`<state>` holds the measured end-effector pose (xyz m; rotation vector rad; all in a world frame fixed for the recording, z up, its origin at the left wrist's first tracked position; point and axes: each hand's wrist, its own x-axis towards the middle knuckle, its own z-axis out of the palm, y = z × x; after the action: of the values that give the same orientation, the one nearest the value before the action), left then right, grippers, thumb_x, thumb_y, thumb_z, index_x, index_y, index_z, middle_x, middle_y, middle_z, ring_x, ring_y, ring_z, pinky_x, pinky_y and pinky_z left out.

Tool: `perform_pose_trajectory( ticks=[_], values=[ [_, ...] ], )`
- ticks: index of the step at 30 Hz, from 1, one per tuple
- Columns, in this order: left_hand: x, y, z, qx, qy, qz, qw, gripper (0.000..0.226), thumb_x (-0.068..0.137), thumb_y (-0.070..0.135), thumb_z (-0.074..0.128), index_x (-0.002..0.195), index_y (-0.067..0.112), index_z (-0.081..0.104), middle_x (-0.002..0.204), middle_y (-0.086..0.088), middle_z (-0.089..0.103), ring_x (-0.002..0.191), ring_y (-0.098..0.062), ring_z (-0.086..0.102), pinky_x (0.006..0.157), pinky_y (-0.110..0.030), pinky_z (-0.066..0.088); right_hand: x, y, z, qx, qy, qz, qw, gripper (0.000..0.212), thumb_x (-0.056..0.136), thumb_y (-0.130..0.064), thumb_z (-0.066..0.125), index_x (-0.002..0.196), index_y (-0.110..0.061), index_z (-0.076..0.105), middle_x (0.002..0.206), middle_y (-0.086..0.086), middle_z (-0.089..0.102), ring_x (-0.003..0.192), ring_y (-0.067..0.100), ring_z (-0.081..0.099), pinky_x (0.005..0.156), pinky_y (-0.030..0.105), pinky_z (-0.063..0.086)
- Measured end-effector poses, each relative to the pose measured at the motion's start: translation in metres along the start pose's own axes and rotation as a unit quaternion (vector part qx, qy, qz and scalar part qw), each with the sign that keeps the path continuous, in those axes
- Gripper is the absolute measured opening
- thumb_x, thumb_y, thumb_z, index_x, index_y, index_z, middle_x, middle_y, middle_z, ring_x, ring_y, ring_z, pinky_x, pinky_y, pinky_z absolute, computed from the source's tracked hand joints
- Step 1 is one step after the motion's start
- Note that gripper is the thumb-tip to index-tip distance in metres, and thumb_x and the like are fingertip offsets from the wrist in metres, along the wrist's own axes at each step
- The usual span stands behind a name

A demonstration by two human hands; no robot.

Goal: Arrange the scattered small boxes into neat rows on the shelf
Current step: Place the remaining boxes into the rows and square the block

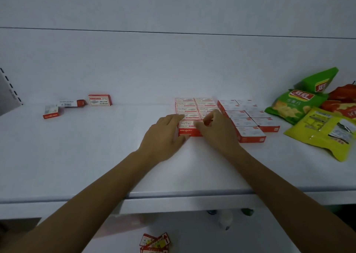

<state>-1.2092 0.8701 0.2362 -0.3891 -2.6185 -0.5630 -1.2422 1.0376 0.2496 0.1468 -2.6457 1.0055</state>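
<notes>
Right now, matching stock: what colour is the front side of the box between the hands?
The box front is red with white lettering; head view.

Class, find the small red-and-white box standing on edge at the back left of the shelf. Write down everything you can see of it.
The small red-and-white cardboard box is a flat, closed rectangular pack: red border, white front panel with a grey picture and dark print that looks upside down. It stands on a long edge on the white shelf, at the back wall, face towards the camera. A similar box lies just left; contact is unclear.
</notes>
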Motion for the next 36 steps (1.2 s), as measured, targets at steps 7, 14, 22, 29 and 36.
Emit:
perform_pose_trajectory(
  ticks=[7, 14, 22, 29, 36],
  values=[
    [0.003, -0.005, 0.003, -0.014, 0.000, 0.001, 1.000, 0.045, 0.089, 0.037, 0.054, 0.133, 0.029, 0.044, 0.139, 0.010, 0.043, 0.122, -0.013, 0.044, 0.088, -0.032, 0.044, -0.003, 0.002, -0.002, -0.014, 0.006, -0.052, 0.999, 0.034, 0.079, -0.049, 0.064, 0.093, -0.021, 0.052, 0.087, -0.008, 0.063, 0.075, 0.010, 0.061, 0.063, 0.023, 0.046],
    [0.004, -0.006, 0.006, 0.020, 0.024, 0.000, 0.999, 0.036, 0.091, 0.036, 0.052, 0.127, 0.029, 0.050, 0.136, 0.010, 0.046, 0.112, -0.016, 0.052, 0.076, -0.032, 0.049, -0.007, 0.003, -0.008, -0.068, -0.017, -0.155, 0.985, 0.036, 0.076, -0.034, 0.073, 0.107, -0.017, 0.067, 0.111, 0.004, 0.061, 0.101, 0.019, 0.057, 0.088, 0.031, 0.047],
    [0.003, -0.005, 0.005, 0.026, 0.023, -0.006, 0.999, 0.037, 0.093, 0.036, 0.049, 0.129, 0.031, 0.050, 0.136, 0.014, 0.048, 0.110, -0.014, 0.056, 0.073, -0.025, 0.043, -0.003, 0.003, -0.004, -0.087, -0.005, -0.172, 0.981, 0.030, 0.078, -0.031, 0.072, 0.104, -0.017, 0.067, 0.109, 0.003, 0.061, 0.099, 0.018, 0.057, 0.084, 0.029, 0.046],
    [0.000, -0.002, 0.004, 0.048, 0.001, -0.009, 0.999, 0.053, 0.094, 0.042, 0.043, 0.143, 0.027, 0.028, 0.142, 0.008, 0.043, 0.109, -0.018, 0.056, 0.077, -0.030, 0.046, -0.009, 0.001, -0.006, -0.108, -0.004, -0.178, 0.978, 0.030, 0.081, -0.036, 0.066, 0.106, -0.021, 0.062, 0.109, -0.001, 0.058, 0.093, 0.015, 0.058, 0.076, 0.027, 0.047],
    [-0.004, 0.002, -0.012, 0.076, -0.011, 0.002, 0.997, 0.070, 0.091, 0.054, 0.039, 0.148, 0.021, 0.014, 0.154, 0.001, 0.023, 0.136, -0.020, 0.031, 0.107, -0.039, 0.031, -0.021, -0.017, -0.016, -0.165, 0.033, -0.222, 0.960, 0.054, 0.083, -0.048, 0.059, 0.129, -0.021, 0.049, 0.129, 0.001, 0.056, 0.114, 0.021, 0.054, 0.089, 0.034, 0.045]
  ],
)
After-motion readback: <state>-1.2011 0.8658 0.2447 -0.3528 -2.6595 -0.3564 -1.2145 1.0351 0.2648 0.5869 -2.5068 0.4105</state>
